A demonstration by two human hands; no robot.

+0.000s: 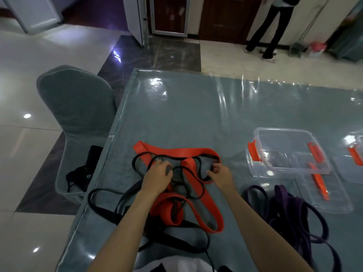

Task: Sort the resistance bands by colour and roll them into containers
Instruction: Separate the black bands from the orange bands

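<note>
Head view: hands (157,174) amid tangled bands (198,185).

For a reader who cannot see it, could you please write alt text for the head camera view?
A person's left hand and right hand pick at tangled red bands and black bands on a table. Purple bands lie heaped to the right, near a clear container.

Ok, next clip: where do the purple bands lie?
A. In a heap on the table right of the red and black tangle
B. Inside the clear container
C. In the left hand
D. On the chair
A: the purple bands are heaped on the table, right of the tangle, outside the clear container.
</note>
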